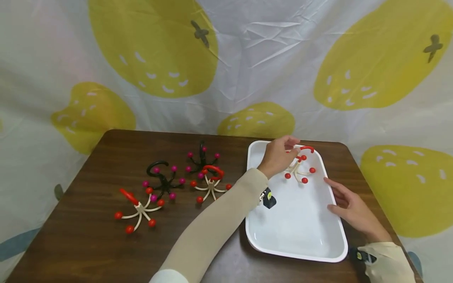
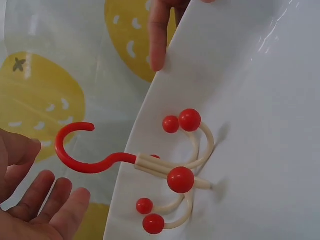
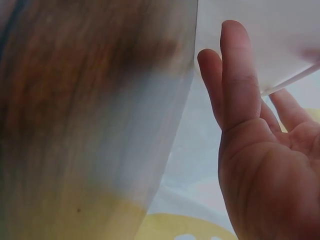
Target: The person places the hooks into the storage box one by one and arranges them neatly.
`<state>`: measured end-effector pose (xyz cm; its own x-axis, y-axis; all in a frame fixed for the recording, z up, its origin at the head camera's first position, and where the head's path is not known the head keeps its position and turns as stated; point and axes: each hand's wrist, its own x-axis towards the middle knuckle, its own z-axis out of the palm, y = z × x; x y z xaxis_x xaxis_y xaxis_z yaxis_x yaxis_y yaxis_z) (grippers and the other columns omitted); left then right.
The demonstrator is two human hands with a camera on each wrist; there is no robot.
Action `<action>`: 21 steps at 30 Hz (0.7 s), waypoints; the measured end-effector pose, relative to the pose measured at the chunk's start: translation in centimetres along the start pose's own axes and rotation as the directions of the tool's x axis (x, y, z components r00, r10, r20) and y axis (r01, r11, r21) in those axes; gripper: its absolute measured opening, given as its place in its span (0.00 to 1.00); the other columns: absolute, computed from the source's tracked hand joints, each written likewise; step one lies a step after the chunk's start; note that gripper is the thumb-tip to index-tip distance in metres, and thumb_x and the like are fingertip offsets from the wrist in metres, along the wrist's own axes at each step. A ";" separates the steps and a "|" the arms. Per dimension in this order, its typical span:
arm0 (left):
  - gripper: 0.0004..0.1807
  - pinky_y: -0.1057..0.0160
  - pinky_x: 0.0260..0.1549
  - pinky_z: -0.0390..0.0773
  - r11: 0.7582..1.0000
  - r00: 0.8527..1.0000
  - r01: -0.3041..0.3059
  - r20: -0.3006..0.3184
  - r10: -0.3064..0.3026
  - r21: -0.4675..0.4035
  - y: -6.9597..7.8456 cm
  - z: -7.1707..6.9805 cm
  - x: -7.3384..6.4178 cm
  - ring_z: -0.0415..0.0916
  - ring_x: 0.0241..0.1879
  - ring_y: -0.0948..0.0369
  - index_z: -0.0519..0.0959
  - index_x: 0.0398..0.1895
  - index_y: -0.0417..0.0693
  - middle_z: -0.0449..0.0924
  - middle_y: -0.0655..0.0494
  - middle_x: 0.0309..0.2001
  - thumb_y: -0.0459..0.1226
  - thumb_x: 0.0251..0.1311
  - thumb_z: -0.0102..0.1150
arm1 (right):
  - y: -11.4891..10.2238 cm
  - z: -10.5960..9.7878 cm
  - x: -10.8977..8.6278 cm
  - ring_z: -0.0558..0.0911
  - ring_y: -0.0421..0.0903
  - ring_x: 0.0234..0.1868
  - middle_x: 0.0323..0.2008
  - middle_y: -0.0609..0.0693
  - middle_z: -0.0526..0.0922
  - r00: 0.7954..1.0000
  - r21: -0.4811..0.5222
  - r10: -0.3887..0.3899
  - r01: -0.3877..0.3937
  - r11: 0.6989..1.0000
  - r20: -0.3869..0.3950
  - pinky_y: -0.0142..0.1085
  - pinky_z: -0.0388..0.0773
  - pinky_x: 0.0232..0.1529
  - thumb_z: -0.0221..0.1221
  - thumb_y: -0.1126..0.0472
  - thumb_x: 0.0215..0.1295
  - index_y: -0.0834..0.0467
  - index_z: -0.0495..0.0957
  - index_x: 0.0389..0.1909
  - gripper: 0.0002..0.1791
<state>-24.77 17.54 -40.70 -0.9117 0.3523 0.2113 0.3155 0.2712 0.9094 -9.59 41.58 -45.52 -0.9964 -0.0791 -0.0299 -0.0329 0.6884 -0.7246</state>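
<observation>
White hook (image 2: 155, 166) in tray (image 1: 297, 224); two white hooks (image 1: 140, 208) (image 1: 211, 184), two black hooks (image 1: 164, 182) (image 1: 203, 158) on worktop (image 1: 81, 239): seemingly one done, four left. Left hand (image 1: 277, 158) near trayed hook, fingers apart, empty. Right hand (image 1: 352, 206) at tray rim, fingers extended.

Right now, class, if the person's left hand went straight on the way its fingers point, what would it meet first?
Probably the red curved hook on the cream, red-balled hanger in the white rectangular tray; the left hand points towards it, though depth is unclear.
</observation>
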 end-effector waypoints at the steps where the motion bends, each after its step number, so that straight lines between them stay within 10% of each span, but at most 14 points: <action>1: 0.12 0.76 0.52 0.80 1.000 1.000 0.002 0.000 -0.002 0.000 0.1 -0.2 -0.1 0.85 0.53 0.66 0.85 0.56 0.53 0.88 0.57 0.55 0.38 0.72 0.65 | 0.1 0.0 0.0 0.82 0.54 0.64 0.73 0.72 0.70 1.000 -0.003 0.003 -0.003 1.000 0.000 0.22 0.78 0.48 0.66 0.68 0.68 0.59 0.59 0.82 0.43; 5: 0.12 0.75 0.52 0.80 1.000 1.000 0.006 0.022 -0.006 -0.007 0.8 -0.9 -0.8 0.84 0.53 0.67 0.85 0.56 0.55 0.87 0.59 0.55 0.39 0.73 0.64 | 0.3 -0.2 0.1 0.81 0.50 0.63 0.73 0.73 0.70 1.000 0.008 0.003 -0.003 1.000 0.001 0.24 0.80 0.48 0.66 0.69 0.68 0.59 0.59 0.82 0.43; 10: 0.14 0.73 0.53 0.79 0.999 0.998 -0.002 0.063 0.005 -0.038 2.0 -2.0 -1.7 0.82 0.54 0.70 0.83 0.59 0.56 0.86 0.62 0.56 0.42 0.74 0.63 | 0.4 -0.2 0.1 0.77 0.73 0.65 0.74 0.74 0.67 1.000 0.018 0.004 -0.004 1.000 0.002 0.30 0.85 0.47 0.65 0.69 0.68 0.60 0.58 0.82 0.43; 21: 0.13 0.73 0.48 0.78 0.997 0.991 -0.078 0.108 0.080 -0.025 4.6 -5.0 -3.6 0.81 0.52 0.72 0.84 0.58 0.59 0.87 0.64 0.55 0.43 0.75 0.62 | 0.4 -0.3 0.2 0.77 0.74 0.64 0.72 0.73 0.68 1.000 0.029 0.023 -0.023 0.999 0.003 0.42 0.90 0.47 0.65 0.68 0.68 0.59 0.58 0.81 0.43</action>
<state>-21.38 13.06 -35.49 -0.8495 0.4678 0.2437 0.3793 0.2206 0.8986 -9.79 42.03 -45.61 -0.9967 -0.0650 -0.0487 -0.0073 0.6691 -0.7432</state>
